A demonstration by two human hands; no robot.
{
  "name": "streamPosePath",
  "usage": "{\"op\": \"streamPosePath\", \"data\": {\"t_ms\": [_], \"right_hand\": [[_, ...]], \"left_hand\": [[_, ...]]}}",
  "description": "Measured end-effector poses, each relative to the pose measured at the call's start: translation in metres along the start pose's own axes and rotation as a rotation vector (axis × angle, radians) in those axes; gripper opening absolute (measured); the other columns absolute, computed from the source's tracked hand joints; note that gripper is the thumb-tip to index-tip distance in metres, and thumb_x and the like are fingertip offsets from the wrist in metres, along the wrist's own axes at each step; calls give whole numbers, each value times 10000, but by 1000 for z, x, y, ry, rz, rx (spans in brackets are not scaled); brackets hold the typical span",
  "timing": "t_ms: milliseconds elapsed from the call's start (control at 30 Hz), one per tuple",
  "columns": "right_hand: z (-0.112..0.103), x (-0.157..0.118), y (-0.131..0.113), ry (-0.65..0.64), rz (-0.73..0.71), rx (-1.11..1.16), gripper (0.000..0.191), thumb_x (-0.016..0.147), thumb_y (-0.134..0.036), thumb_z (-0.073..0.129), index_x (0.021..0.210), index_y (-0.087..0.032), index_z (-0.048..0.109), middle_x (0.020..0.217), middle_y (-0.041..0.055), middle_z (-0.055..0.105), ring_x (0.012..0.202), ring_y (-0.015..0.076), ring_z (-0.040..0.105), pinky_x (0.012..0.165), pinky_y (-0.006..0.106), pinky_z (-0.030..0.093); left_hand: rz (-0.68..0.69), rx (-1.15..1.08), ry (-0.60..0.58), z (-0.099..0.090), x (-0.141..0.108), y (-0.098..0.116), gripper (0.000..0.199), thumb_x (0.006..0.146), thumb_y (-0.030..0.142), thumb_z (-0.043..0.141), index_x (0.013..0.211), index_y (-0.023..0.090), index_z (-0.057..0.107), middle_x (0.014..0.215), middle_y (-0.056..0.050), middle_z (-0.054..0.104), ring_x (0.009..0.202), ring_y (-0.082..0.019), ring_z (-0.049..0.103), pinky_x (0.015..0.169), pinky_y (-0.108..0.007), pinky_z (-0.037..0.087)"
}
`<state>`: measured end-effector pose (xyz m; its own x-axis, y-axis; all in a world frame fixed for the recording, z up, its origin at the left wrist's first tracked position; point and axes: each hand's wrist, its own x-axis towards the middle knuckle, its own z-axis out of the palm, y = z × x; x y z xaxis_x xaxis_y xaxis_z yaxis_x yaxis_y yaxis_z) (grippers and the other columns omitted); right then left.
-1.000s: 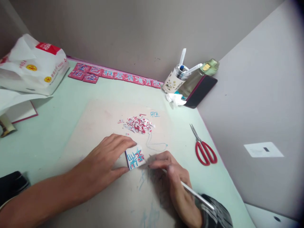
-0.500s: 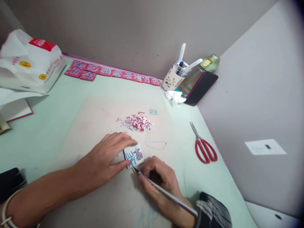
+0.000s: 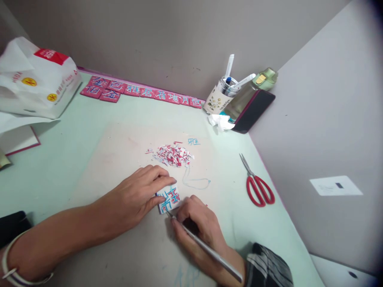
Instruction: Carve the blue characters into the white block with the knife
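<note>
My left hand (image 3: 149,189) holds a small white square block (image 3: 173,202) down on the mat, its thumb on the face and its fingers along the far edge. Blue character strokes cover the block, with red showing in cut patches. In my right hand (image 3: 200,227) is a silver craft knife (image 3: 211,251), gripped like a pen. Its tip touches the block's near edge, close to my left thumb. Just beyond the block lies a pile of red and white shavings (image 3: 173,154).
Carved red tiles (image 3: 146,93) with blue characters line the back edge. Red-handled scissors (image 3: 257,187) lie at right. Behind them stand a pen jar (image 3: 217,97), a dark phone (image 3: 254,111) and a crumpled tissue (image 3: 220,122). A white plastic bag (image 3: 36,79) sits at left.
My left thumb has shifted up across the block's face, away from the near edge. The knife has tilted slightly, and its tip stays at the block's near edge.
</note>
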<state>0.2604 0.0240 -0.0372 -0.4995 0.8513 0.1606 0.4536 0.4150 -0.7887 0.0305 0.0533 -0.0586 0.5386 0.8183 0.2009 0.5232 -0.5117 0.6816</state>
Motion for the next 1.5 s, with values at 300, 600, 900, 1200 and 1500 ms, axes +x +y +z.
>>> {"op": "streamPosePath", "data": {"t_ms": [300,600,900,1200,1500], "right_hand": [[-6,4,-4,-63,-102,-57,279,976,-77,545,799,-253,420,755,4,598,734,185,533,654,305,421],[-3,1,0,-39,-116,-44,276,964,-52,529,828,-247,391,766,-13,593,747,175,515,684,298,399],[-1,-3,4,7,-67,-3,228,952,-90,569,824,-244,461,739,-31,582,726,161,527,680,285,386],[0,-4,6,25,-2,31,203,932,-128,582,791,-240,489,733,-39,604,698,150,535,684,281,394],[2,-4,-1,47,58,21,218,924,-122,575,775,-240,466,732,-31,582,695,154,528,675,281,398]], "left_hand": [[51,-21,35,7,1,-9,338,1041,104,471,1331,244,573,1205,-59,641,1093,-239,582,931,-363,454],[53,-22,45,10,1,-11,331,1053,121,471,1344,247,565,1204,-56,638,1092,-240,583,931,-373,456],[28,-82,-58,-3,-5,-13,625,933,177,673,1506,317,468,1330,-47,604,1220,-257,566,1035,-359,465],[-57,-18,-64,-6,-7,-5,572,882,116,694,1388,343,558,1248,-28,601,1129,-248,593,960,-357,499],[-75,70,5,3,-14,3,537,928,109,614,1417,297,492,1328,-75,556,1227,-276,558,1028,-421,480]]}}
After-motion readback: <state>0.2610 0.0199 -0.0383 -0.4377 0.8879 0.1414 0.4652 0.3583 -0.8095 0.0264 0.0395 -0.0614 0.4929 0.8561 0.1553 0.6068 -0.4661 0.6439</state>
